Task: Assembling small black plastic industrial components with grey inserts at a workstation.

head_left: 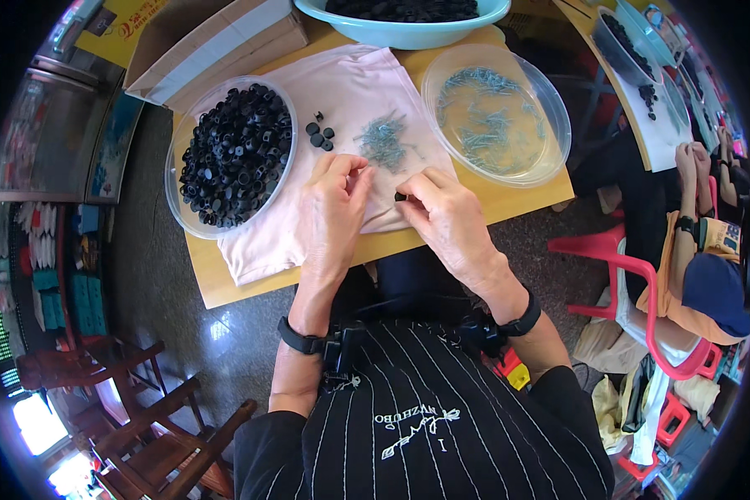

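My right hand (448,215) pinches a small black plastic piece (401,197) between thumb and fingertips, above the pink cloth (350,83). My left hand (333,200) has its thumb and fingers pressed together beside a loose heap of thin metal pins or screws (383,143); whatever it may hold is too small to make out. Several loose black caps (318,135) lie on the cloth left of the heap. To the left, a clear round tub (172,179) is full of black plastic pieces (233,158). A second clear tub (558,133), on the right, holds scattered thin metal pins (485,125).
A cardboard box (217,50) and a pale blue basin (404,33) of black pieces stand at the table's far side. The wooden table (217,283) ends just before me. On the right, another person's hands (690,162) are at a second table, near a red plastic chair (642,267). Wooden chairs (154,425) stand lower left.
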`<state>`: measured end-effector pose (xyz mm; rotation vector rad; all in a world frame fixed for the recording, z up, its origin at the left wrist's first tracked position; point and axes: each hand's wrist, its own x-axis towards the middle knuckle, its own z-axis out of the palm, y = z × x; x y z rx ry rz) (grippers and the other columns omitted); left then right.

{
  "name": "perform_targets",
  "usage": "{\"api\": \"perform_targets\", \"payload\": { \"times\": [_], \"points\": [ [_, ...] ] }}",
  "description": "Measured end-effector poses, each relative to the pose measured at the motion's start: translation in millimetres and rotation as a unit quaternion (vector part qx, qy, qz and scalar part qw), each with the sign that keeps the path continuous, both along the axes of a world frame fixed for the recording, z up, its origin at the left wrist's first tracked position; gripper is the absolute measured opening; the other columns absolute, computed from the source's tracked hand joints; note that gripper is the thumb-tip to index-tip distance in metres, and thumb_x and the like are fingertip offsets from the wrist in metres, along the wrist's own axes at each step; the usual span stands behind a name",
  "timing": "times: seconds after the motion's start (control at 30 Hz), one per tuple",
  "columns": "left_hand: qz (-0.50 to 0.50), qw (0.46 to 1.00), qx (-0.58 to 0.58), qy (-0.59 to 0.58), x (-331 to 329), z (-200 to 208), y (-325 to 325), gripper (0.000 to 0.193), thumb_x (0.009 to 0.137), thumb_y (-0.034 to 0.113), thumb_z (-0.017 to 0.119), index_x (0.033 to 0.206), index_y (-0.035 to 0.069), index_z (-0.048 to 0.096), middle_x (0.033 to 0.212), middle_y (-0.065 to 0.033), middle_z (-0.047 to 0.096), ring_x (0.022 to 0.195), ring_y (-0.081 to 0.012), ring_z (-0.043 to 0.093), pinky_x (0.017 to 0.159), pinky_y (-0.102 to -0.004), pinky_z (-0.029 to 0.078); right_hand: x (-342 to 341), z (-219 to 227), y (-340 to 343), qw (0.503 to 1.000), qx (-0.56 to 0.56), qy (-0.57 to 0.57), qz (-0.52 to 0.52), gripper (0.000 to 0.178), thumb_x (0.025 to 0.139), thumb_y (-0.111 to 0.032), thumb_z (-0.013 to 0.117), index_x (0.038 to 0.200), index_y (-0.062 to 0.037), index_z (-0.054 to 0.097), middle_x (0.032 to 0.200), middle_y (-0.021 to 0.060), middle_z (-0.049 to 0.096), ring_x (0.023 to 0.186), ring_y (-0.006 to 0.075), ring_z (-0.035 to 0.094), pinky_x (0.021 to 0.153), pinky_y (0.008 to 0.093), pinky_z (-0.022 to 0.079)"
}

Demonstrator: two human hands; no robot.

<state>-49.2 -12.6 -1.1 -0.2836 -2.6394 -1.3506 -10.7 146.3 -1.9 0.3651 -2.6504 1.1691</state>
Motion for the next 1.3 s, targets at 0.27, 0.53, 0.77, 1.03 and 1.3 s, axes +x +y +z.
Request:
{"api": "perform_targets", "payload": {
  "times": [0.27, 0.53, 0.77, 1.03, 1.3],
  "points": [
    [0.019, 0.999, -0.024, 0.015, 2.9, -9.3, 6.6, 0.016, 0.083, 0.009, 0.067, 0.096, 0.0, 0.065, 0.082, -0.0078, 0.06, 0.063, -0.0137, 0.056, 0.06, -0.0262, 0.046, -3.1, 8.1, -4.7, 0.999, 0.049, 0.002, 0.011, 0.015, 0.075, 0.002, 0.065, 0.087, -0.0002, 0.058, 0.084, 0.0149, 0.057, 0.079, 0.0354, 0.058, 0.069, 0.04, 0.047],
    [0.017, 1.0, 0.013, 0.003, 8.4, -8.0, 3.9, 0.022, 0.082, 0.001, 0.062, 0.103, 0.0, 0.065, 0.082, -0.0034, 0.06, 0.065, -0.009, 0.055, 0.062, -0.0217, 0.046, -2.3, 7.4, -0.7, 0.997, -0.038, -0.056, 0.039, 0.011, 0.075, 0.005, 0.062, 0.085, 0.0022, 0.057, 0.084, 0.0169, 0.058, 0.079, 0.0339, 0.061, 0.07, 0.0379, 0.05],
    [0.005, 0.913, 0.365, -0.18, 22.5, -3.9, -7.8, 0.016, 0.087, 0.003, 0.063, 0.102, -0.002, 0.064, 0.08, -0.0008, 0.06, 0.066, -0.0074, 0.057, 0.063, -0.0204, 0.046, 6.3, 11.2, 0.4, 0.933, -0.31, -0.181, 0.008, 0.016, 0.084, -0.001, 0.065, 0.099, 0.0022, 0.064, 0.087, 0.0082, 0.066, 0.074, 0.0117, 0.063, 0.062, 0.0228, 0.05],
    [-0.015, 0.827, 0.531, -0.186, 41.1, 10.3, -6.8, 0.015, 0.085, 0.003, 0.067, 0.099, -0.003, 0.064, 0.084, -0.0078, 0.065, 0.07, -0.0117, 0.059, 0.065, -0.0227, 0.048, 6.9, 2.7, 0.6, 0.757, -0.575, -0.306, 0.05, 0.021, 0.088, -0.011, 0.065, 0.107, -0.0013, 0.065, 0.093, 0.0047, 0.068, 0.077, 0.0071, 0.062, 0.059, 0.019, 0.05],
    [-0.013, 0.832, 0.533, -0.154, 45.1, 10.9, -5.7, 0.013, 0.086, 0.001, 0.066, 0.098, -0.003, 0.065, 0.085, -0.0066, 0.064, 0.071, -0.0116, 0.058, 0.063, -0.0232, 0.047, 9.5, 11.4, -5.0, 0.734, -0.59, -0.329, 0.066, 0.022, 0.089, -0.012, 0.065, 0.108, -0.0022, 0.065, 0.093, 0.0045, 0.068, 0.079, 0.0074, 0.064, 0.06, 0.0179, 0.052]
  ]
}}
